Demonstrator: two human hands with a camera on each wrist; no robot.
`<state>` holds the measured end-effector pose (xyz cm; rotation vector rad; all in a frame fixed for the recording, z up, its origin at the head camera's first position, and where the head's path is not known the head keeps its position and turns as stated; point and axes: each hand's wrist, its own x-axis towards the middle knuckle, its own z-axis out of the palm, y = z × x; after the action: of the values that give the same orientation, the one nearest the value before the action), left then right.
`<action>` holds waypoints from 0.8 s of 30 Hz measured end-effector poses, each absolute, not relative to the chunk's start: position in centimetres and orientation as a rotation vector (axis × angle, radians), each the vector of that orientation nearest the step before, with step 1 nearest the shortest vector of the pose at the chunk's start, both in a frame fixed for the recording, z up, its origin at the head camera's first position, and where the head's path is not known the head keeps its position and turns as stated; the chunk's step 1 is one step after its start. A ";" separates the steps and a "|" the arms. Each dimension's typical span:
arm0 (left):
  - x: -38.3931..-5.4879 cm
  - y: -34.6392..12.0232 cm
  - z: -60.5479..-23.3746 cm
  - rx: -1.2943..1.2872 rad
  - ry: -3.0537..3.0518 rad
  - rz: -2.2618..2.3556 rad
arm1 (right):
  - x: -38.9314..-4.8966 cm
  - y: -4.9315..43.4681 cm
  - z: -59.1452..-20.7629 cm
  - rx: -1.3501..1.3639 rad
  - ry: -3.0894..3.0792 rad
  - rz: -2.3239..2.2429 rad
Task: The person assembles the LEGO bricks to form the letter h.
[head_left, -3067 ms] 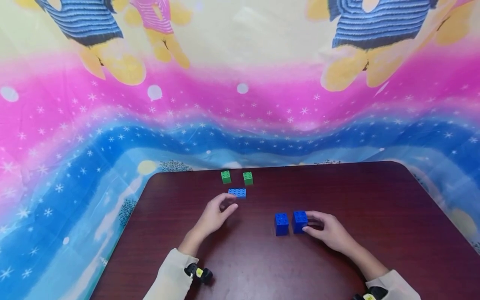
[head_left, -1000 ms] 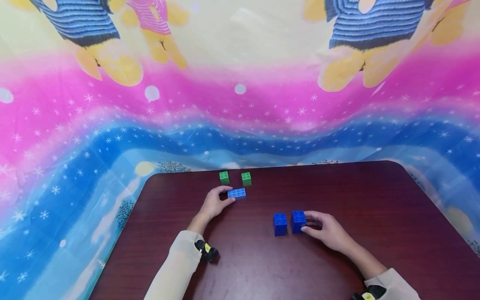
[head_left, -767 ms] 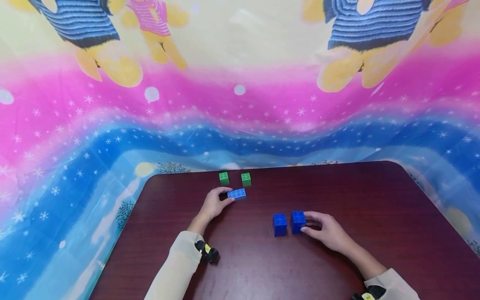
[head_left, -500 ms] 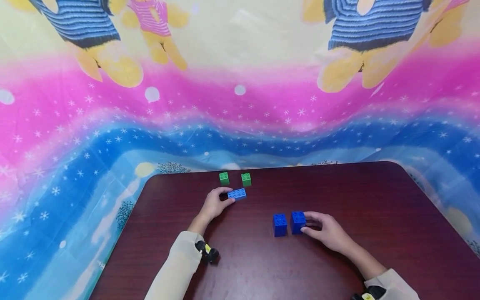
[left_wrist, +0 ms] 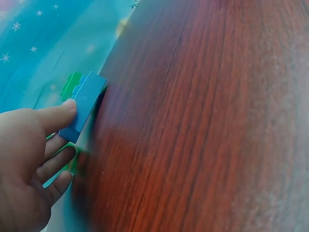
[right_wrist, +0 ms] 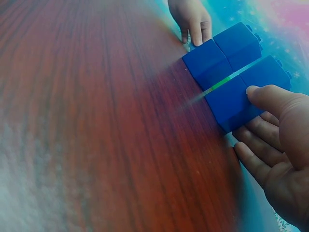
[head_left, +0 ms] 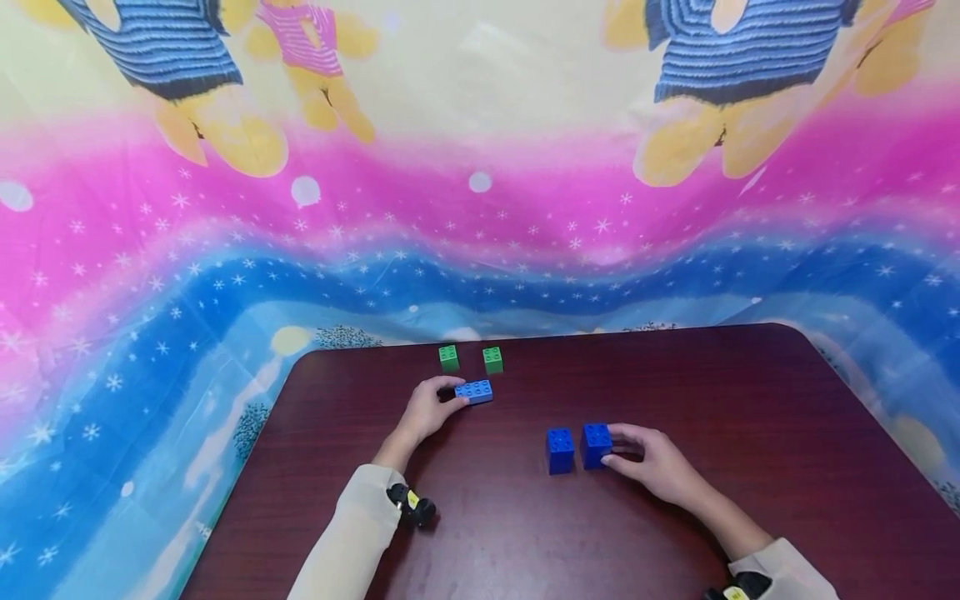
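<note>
My left hand point(head_left: 426, 410) pinches the left end of a light blue toy building brick point(head_left: 475, 392), two studs wide and longer than it is broad. In the left wrist view the thumb presses the long side of this brick point(left_wrist: 87, 104). Nearer the table's middle stand two dark blue stacks, each made of two bricks as the right wrist view shows. With thumb and fingers, my right hand point(head_left: 660, 467) holds the right-hand stack point(head_left: 596, 446) by its right side. A narrow gap separates it from the left-hand stack point(head_left: 559, 452), which no hand touches.
Behind the light blue brick, close to the far table edge, sit two small green bricks, a left one point(head_left: 448, 358) and a right one point(head_left: 492, 360). The dark red-brown table point(head_left: 720, 383) backs onto a patterned cloth point(head_left: 480, 225).
My left hand has moved forward from just short of the light blue brick and now pinches it; the brick sits slightly turned. My right hand and both dark blue stacks have stayed put.
</note>
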<state>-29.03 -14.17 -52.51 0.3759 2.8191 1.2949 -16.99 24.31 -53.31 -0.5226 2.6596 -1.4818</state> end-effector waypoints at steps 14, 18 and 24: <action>-28.5 -14.7 -52.4 0.379 2.825 1.357 | -17.1 24.4 -53.5 -0.540 2.649 -1.485; -28.2 -14.9 -52.1 0.387 2.820 1.367 | -17.1 24.5 -53.5 -0.547 2.647 -1.484; -27.8 -15.0 -51.6 0.417 2.821 1.384 | -17.0 24.5 -53.5 -0.549 2.652 -1.481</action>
<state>-27.76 -15.00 -51.63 0.4171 2.8208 1.3837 -17.03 24.45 -53.47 -0.5492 2.6524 -1.4812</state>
